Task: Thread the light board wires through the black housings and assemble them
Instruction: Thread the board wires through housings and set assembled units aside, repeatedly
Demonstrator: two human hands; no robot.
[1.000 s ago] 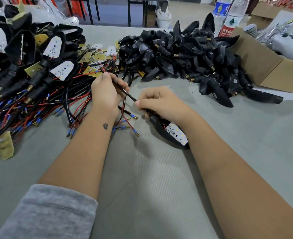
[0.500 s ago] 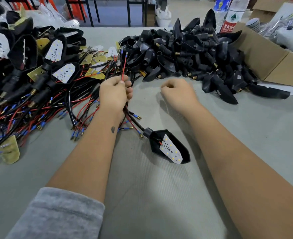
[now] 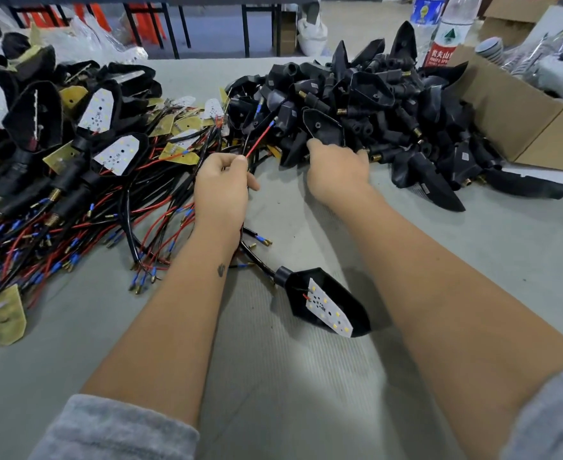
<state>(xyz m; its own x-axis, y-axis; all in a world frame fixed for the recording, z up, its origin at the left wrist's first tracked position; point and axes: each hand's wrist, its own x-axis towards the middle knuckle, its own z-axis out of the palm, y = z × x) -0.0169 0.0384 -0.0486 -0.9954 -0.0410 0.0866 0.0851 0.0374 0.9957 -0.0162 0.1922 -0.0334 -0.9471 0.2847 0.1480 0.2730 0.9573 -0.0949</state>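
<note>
My left hand pinches a red and a black wire that rise toward the far pile. My right hand grips an empty black housing at the near edge of the heap of black housings. One assembled housing with its white light board lies on the grey table between my forearms, its wires trailing toward my left wrist. Loose light boards with red and black wires sit left of my left hand.
A pile of assembled units and tangled wires fills the left side. A cardboard box stands at the right, with two water bottles behind the heap. Grey table surface lies near me.
My right hand let go of the assembled housing, which now lies on the table, and reached forward to the heap of empty housings. My left hand lifted a new pair of wires.
</note>
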